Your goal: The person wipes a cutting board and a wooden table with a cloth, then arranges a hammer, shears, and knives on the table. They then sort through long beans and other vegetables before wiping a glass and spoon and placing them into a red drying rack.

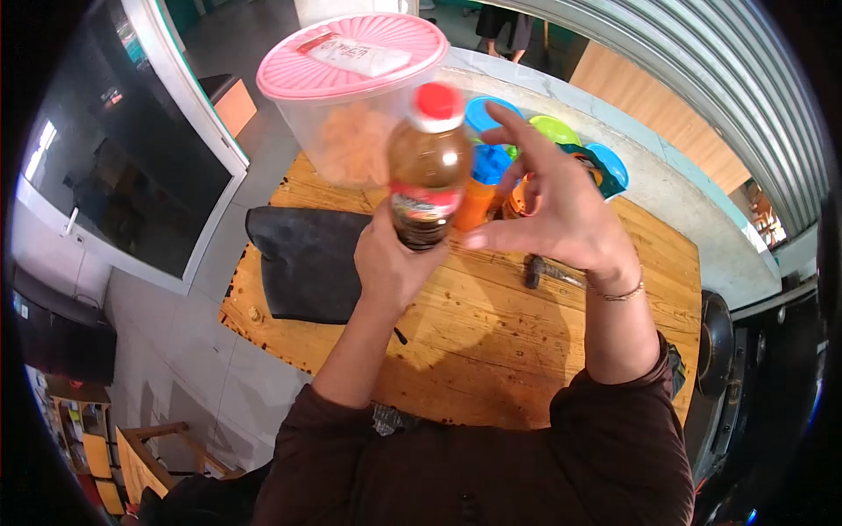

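My left hand (395, 263) grips a clear bottle (430, 167) of brown liquid near its base and holds it upright above the wooden table. The bottle has a red cap and a red label. To the right of it my right hand (557, 202) is raised, thumb and fingers spread apart, with nothing between them. Behind that hand stand an orange container with a blue lid (482, 180) and other bright lids, partly hidden. A hammer (548, 273) lies on the table below my right hand.
A large clear tub with a pink lid (351, 61) stands at the table's back left, a packet on top. A dark cloth bag (307, 263) lies on the wooden table (474, 351). A low wall runs behind. Another person's legs (504, 35) show beyond.
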Motion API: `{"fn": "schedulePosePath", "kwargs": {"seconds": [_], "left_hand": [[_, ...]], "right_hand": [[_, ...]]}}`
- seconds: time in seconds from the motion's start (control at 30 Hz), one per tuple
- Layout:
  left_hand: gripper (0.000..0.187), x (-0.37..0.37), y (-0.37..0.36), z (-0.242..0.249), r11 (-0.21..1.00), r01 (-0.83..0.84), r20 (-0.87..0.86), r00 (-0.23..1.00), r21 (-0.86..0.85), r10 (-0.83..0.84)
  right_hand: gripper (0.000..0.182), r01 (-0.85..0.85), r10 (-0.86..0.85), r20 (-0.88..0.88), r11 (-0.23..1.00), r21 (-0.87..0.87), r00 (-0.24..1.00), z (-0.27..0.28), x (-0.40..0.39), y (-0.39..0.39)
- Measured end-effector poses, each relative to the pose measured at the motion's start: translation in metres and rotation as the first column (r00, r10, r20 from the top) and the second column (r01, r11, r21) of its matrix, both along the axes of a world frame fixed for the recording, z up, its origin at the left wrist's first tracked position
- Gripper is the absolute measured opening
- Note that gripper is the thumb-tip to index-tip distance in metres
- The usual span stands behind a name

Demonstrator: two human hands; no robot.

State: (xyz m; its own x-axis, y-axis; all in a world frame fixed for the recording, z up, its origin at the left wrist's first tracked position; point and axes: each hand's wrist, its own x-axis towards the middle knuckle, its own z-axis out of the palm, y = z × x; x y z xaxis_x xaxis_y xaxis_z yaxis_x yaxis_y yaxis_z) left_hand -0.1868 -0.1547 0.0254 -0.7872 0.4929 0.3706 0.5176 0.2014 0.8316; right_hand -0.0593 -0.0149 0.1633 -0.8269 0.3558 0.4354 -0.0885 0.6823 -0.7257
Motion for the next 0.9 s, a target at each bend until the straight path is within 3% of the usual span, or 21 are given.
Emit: {"fn": "schedulePosePath", "kwargs": {"seconds": [0.1, 0.17, 0.2, 0.23, 0.3, 0.33, 0.4, 0.47, 0.57, 0.63, 0.77, 0.83, 0.9], "left_hand": [[0.077, 0.001, -0.01, 0.038, 0.993, 0.106, -0.044, 0.993, -0.045, -0.108], [0.08, -0.006, -0.007, 0.051, 0.991, 0.134, -0.114, 0.985, 0.006, -0.132], [0.082, -0.019, -0.004, 0.052, 0.945, 0.315, -0.053, 0.949, 0.09, -0.312], [0.082, -0.029, -0.003, 0.051, 0.906, 0.376, 0.054, 0.918, 0.192, -0.392], [0.081, -0.047, 0.002, 0.043, 0.799, 0.442, 0.233, 0.796, 0.408, -0.559], [0.08, -0.062, 0.012, 0.026, 0.772, 0.409, 0.417, 0.668, 0.486, -0.616], [0.07, -0.085, 0.03, 0.005, 0.904, 0.416, 0.249, 0.89, -0.097, -0.382], [0.077, -0.084, 0.057, -0.018, 0.903, 0.346, 0.188, 0.934, -0.254, -0.305], [0.078, -0.079, 0.098, -0.048, 0.96, 0.195, 0.008, 0.98, -0.202, -0.198], [0.08, -0.081, 0.112, -0.055, 0.963, 0.237, 0.066, 0.971, -0.128, -0.231], [0.084, -0.099, 0.14, -0.081, 0.942, 0.332, 0.167, 0.927, 0.056, -0.336], [0.084, -0.099, 0.141, -0.077, 0.938, 0.347, 0.211, 0.916, 0.012, -0.342], [0.084, -0.1, 0.137, -0.076, 0.935, 0.354, 0.211, 0.913, 0.008, -0.348]], "right_hand": [[0.074, -0.041, 0.039, -0.132, 0.999, -0.013, 0.99, -0.007, -0.035, -0.012], [0.073, -0.069, 0.053, -0.099, 0.985, -0.158, 0.994, -0.003, -0.051, 0.002], [0.07, -0.056, 0.031, -0.141, 0.983, -0.173, 0.989, 0.01, -0.051, -0.001], [0.066, -0.046, 0.018, -0.175, 0.987, -0.155, 0.984, 0.016, -0.052, 0.004], [0.063, -0.014, -0.019, -0.218, 0.989, -0.148, 0.976, 0.033, -0.051, 0.017], [0.06, 0.047, -0.074, -0.208, 0.99, -0.132, 0.975, 0.046, -0.048, 0.023], [0.05, 0.13, -0.148, -0.233, 0.987, -0.093, 0.961, 0.063, -0.049, 0.04], [0.038, 0.181, -0.188, -0.3, 0.982, -0.05, 0.935, 0.074, -0.054, 0.059], [0.042, 0.225, -0.234, -0.342, 0.972, -0.065, 0.91, 0.073, -0.072, 0.087], [0.048, 0.338, -0.334, -0.395, 0.939, -0.061, 0.856, 0.072, -0.079, 0.079], [0.068, 0.408, -0.367, -0.488, 0.913, -0.023, 0.792, 0.047, -0.096, 0.092], [0.07, 0.462, -0.438, -0.47, 0.884, -0.071, 0.766, 0.022, -0.109, 0.111], [0.074, 0.406, -0.383, -0.508, 0.911, -0.07, 0.771, 0.002, -0.117, 0.12]]}}
